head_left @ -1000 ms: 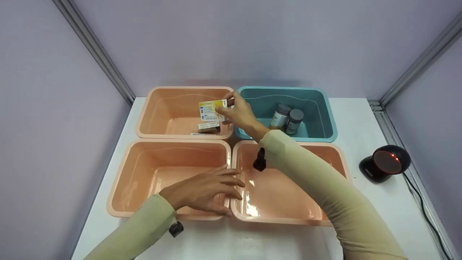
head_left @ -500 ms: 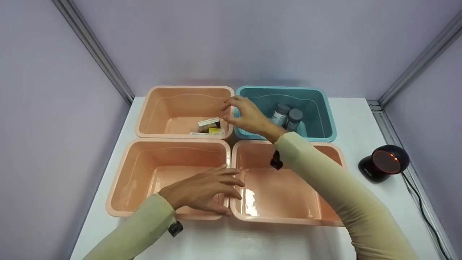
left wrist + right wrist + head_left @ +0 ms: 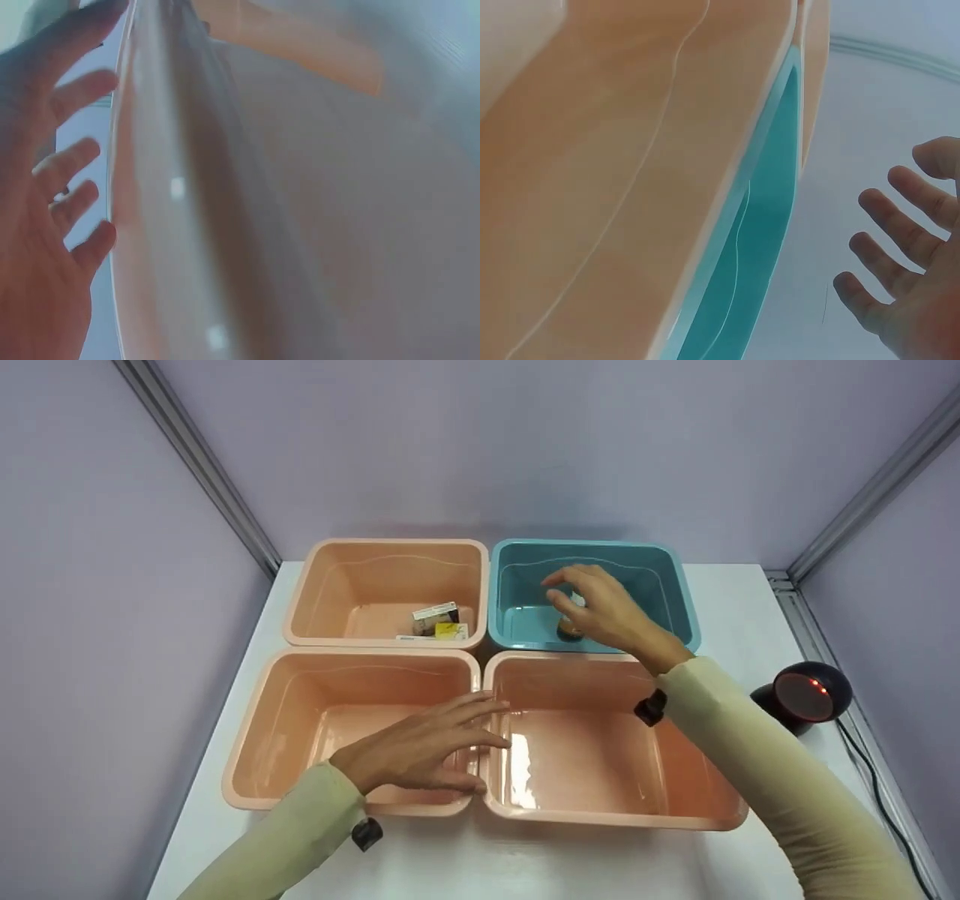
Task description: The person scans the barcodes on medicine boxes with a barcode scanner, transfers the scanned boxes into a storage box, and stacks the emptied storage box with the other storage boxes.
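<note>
My right hand (image 3: 604, 607) hangs over the blue bin (image 3: 517, 643), fingers spread and gently bent, holding nothing. Behind it, one bottle (image 3: 570, 631) shows only in part; any other bottle is hidden. In the right wrist view the right hand's fingers (image 3: 889, 214) stand apart beside the bins. Over the adjoining rims of the two front bins lies my left hand (image 3: 424, 746), fingers extended and nothing held. Whether it touches the rims I cannot tell. In the back left peach bin (image 3: 390, 546) lie a white-and-dark box (image 3: 435, 618), a yellow-and-white box (image 3: 451, 631) and a pale flat edge.
Two peach bins stand in front, one at the left (image 3: 247, 742) and one at the right (image 3: 600, 817). A black scanner (image 3: 810, 694) with red lights and a cable sits at the table's right side. Pale walls enclose the white table (image 3: 720, 592).
My right hand has let go of the yellow-and-white box in the back left bin. It has then moved right, over the blue bin. The left hand has barely shifted.
</note>
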